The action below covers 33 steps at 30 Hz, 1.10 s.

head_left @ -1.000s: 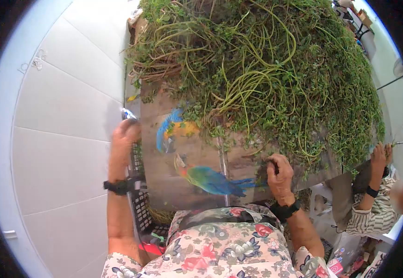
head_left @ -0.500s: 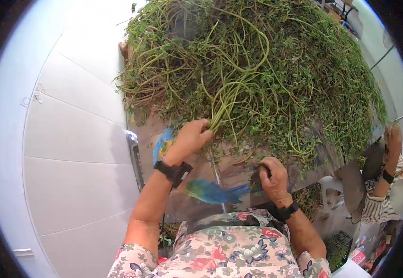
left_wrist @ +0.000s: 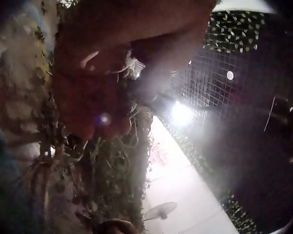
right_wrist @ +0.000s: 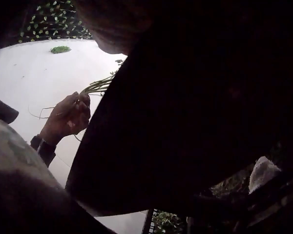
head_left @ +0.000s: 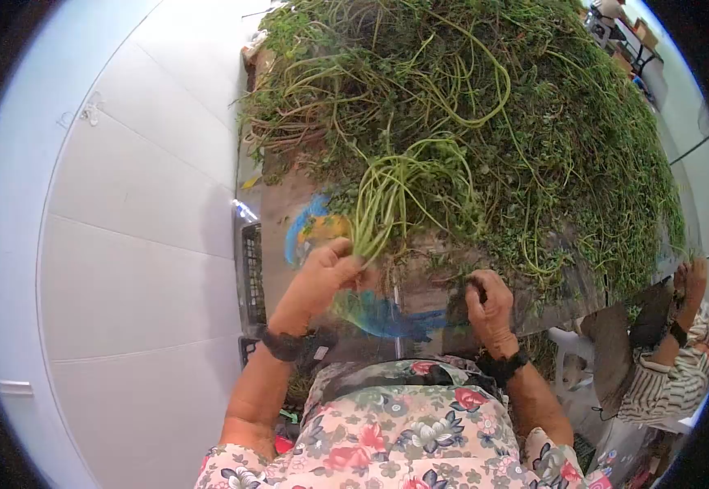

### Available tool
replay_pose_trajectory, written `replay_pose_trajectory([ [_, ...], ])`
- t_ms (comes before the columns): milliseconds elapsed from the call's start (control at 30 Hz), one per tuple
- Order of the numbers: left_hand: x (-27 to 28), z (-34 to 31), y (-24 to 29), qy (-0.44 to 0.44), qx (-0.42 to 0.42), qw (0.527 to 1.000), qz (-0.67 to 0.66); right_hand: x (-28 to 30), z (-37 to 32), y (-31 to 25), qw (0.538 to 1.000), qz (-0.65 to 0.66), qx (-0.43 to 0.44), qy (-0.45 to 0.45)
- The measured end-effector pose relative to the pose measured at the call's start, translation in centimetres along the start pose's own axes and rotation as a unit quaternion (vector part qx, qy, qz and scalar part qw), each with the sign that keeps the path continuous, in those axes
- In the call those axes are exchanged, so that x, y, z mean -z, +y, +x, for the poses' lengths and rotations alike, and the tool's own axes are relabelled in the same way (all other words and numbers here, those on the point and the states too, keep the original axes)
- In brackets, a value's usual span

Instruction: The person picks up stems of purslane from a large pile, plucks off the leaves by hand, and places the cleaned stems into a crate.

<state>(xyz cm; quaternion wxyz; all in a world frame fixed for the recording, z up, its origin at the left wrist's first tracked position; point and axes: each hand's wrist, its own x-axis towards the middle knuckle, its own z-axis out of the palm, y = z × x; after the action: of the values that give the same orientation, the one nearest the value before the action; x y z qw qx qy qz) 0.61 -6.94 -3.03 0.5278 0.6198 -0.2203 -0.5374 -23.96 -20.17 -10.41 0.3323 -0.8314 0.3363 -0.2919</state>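
A big heap of green, long-stemmed leafy plants [head_left: 493,122] covers a table spread with a parrot-print cloth [head_left: 387,316]. My left hand [head_left: 326,273] grips a bunch of pale green stems [head_left: 383,204] by its lower end, at the heap's near edge; the same hand and bunch show from below in the right wrist view [right_wrist: 71,116]. In the left wrist view the left hand [left_wrist: 95,87] is a close blur with stem ends [left_wrist: 132,66] beside it. My right hand [head_left: 489,308] stays at the table's front edge, fingers curled round a small dark thing I cannot make out.
A black mesh crate [head_left: 250,261] stands against the table's left side, on a white tiled floor [head_left: 126,244]. Another person in a striped sleeve [head_left: 668,375] works at the right end. A white plastic chair [head_left: 566,342] is under the table edge.
My left hand left the crate side, reached into the heap, gripped a bunch of stems and drew it toward me. The right hand stayed put.
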Motion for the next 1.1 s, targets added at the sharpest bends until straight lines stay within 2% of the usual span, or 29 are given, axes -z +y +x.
replay_pose_trajectory([
  [67, -0.5, -0.3, -1.1, -0.001, -0.011, 0.987, 0.157, 0.1, 0.1, -0.8, 0.993, 0.055, -0.088, -0.058],
  [100, -1.1, -0.6, -1.4, 0.015, -0.062, 0.972, 0.227, 0.1, 0.2, -1.6, 0.984, 0.082, -0.134, -0.087],
  [133, -1.9, -0.9, -1.6, 0.030, -0.112, 0.948, 0.295, -0.1, 0.5, -2.9, 0.946, 0.210, -0.211, -0.130],
  [167, -2.7, -1.1, -1.9, 0.045, -0.164, 0.917, 0.361, -0.5, 1.2, -4.6, 0.884, 0.332, -0.282, -0.168],
  [200, -3.5, -1.3, -2.2, 0.033, -0.170, 0.903, 0.393, -0.8, 1.9, -5.9, 0.802, 0.446, -0.343, -0.201],
  [267, -5.6, -1.9, -2.1, -0.029, -0.183, 0.865, 0.466, -1.0, 2.7, -6.9, 0.885, 0.344, -0.208, -0.236],
  [300, -6.3, -2.3, -1.7, -0.060, -0.189, 0.843, 0.500, -1.7, 3.0, -6.7, 0.857, 0.397, -0.233, -0.231],
  [333, -6.5, -2.7, -1.4, -0.071, -0.222, 0.843, 0.485, -2.5, 3.4, -6.5, 0.826, 0.448, -0.258, -0.224],
  [433, -4.7, -1.3, -2.0, 0.039, -0.285, 0.886, 0.364, -1.9, 3.8, -7.0, 0.763, 0.537, -0.336, -0.128],
  [467, -4.3, -1.0, -1.7, 0.106, -0.165, 0.951, 0.237, -1.5, 3.9, -7.1, 0.749, 0.538, -0.369, -0.117],
  [567, -1.8, 1.0, -3.0, 0.194, -0.241, 0.922, 0.233, -0.4, 3.1, -6.8, 0.695, 0.565, -0.401, -0.193],
  [667, -2.5, 1.2, -3.3, 0.278, -0.268, 0.883, 0.268, 0.4, 2.4, -7.6, 0.726, 0.539, -0.345, -0.252],
  [767, -2.6, 3.4, -6.5, 0.222, -0.265, 0.915, 0.209, 1.3, 2.7, -8.8, 0.728, 0.526, -0.324, -0.298],
  [800, -3.6, 3.1, -6.0, 0.159, -0.205, 0.963, 0.075, 1.4, 2.7, -8.8, 0.727, 0.529, -0.322, -0.296],
  [833, -4.9, 2.6, -4.9, 0.092, -0.138, 0.984, -0.061, 1.4, 2.7, -8.9, 0.728, 0.531, -0.320, -0.293],
  [867, -5.7, 2.0, -4.3, 0.022, -0.067, 0.978, -0.196, 1.5, 2.7, -8.9, 0.728, 0.533, -0.319, -0.291],
  [967, -5.9, 1.4, -4.0, -0.058, 0.073, 0.982, -0.163, 1.9, 3.0, -9.3, 0.720, 0.535, -0.285, -0.339],
  [1067, -6.1, 1.3, -4.5, -0.181, 0.058, 0.937, -0.293, 2.1, 3.3, -9.7, 0.732, 0.527, -0.252, -0.350],
  [1100, -5.8, 1.4, -4.3, -0.159, 0.042, 0.954, -0.252, 2.8, 3.7, -10.0, 0.763, 0.491, -0.245, -0.340],
])
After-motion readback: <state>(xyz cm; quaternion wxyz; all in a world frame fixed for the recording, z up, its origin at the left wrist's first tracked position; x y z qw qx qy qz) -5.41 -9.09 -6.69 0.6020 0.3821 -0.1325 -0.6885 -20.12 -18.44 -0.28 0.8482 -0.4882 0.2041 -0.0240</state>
